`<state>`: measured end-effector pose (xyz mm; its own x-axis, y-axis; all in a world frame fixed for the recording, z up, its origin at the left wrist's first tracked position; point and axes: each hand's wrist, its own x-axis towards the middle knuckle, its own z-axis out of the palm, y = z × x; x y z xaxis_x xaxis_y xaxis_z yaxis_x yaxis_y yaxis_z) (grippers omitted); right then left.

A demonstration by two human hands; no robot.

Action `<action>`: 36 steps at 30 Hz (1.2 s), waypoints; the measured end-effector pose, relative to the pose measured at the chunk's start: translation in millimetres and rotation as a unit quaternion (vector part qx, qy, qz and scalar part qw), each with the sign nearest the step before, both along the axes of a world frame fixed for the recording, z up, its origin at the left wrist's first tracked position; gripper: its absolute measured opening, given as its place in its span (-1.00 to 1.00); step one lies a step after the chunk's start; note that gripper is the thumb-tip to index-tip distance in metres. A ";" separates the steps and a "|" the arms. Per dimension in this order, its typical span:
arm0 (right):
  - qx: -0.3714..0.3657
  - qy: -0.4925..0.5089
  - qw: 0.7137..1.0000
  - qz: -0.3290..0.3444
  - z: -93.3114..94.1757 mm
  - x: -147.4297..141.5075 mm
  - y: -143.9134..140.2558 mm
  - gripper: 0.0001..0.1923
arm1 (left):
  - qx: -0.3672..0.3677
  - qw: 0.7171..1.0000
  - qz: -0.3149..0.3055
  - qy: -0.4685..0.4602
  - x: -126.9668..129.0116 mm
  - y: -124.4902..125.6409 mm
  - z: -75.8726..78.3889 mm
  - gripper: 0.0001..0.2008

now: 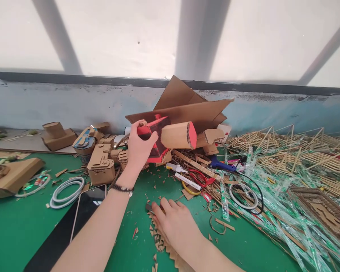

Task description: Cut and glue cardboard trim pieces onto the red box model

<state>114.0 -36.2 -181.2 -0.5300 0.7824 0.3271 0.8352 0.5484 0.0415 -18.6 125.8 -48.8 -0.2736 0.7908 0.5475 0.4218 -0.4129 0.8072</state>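
- Head view: the left hand (141, 145) pinched a red-and-black cardboard model (168, 137) between thumb and fingers, in front of brown cardboard sheets (198, 112).
- The right hand (177, 223), fingers bent together, lay over a toothed cardboard strip (175, 257) on the green table (127, 238); its grip could not be told.

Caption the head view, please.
Left hand holds a partly red cardboard model above a green table; right hand on toothed cardboard strip.

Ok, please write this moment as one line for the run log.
left hand: grips red-black cardboard model | right hand: over toothed cardboard strip | surface: green tabletop, cardboard scraps
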 end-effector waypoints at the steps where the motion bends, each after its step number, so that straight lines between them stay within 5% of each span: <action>1: -0.003 -0.001 1.000 0.000 0.6 0.0 -0.1 -0.74 | 0.013 1.000 0.000 0.007 3.3 10.8 0.7 -0.45; 10: 0.005 -0.007 1.000 0.007 -0.5 2.0 0.8 -0.71 | 0.010 0.992 -0.054 0.117 23.8 59.9 -29.7 -0.27; 14: 0.012 -0.007 1.000 0.010 -0.7 1.9 0.2 -0.73 | 0.031 0.989 -0.057 0.134 22.7 55.6 -23.3 -0.19; 17: 0.013 -0.008 1.000 0.007 -1.1 1.4 -0.6 -0.73 | 0.055 0.989 -0.046 0.130 19.7 35.4 -11.5 -0.24; 20: 0.001 -0.016 1.000 -0.013 0.3 1.8 2.1 -0.73 | 0.065 0.994 -0.030 0.080 14.4 -4.0 -5.0 -0.51; 22: -0.017 -0.030 0.998 -0.049 3.3 2.6 7.0 -0.73 | 0.027 0.995 -0.080 0.046 8.4 -36.0 -6.3 -0.75; 25: -0.054 -0.055 0.990 -0.115 10.8 3.2 17.0 -0.72 | -0.035 0.989 -0.111 0.095 -5.5 -79.1 -17.2 -0.79; 29: -0.122 -0.075 0.978 -0.151 25.9 5.6 30.8 -0.65 | -0.099 0.917 -0.230 0.311 -25.9 -118.1 -46.3 -0.81; 33: -0.154 -0.049 0.974 -0.157 48.3 17.6 48.0 -0.63 | -0.006 0.793 -0.374 0.481 -30.4 -148.3 -77.6 -0.93; 36: -0.172 0.026 0.975 -0.142 62.3 28.9 60.9 -0.59 | 0.037 0.752 -0.384 0.534 -21.8 -163.1 -90.9 -0.56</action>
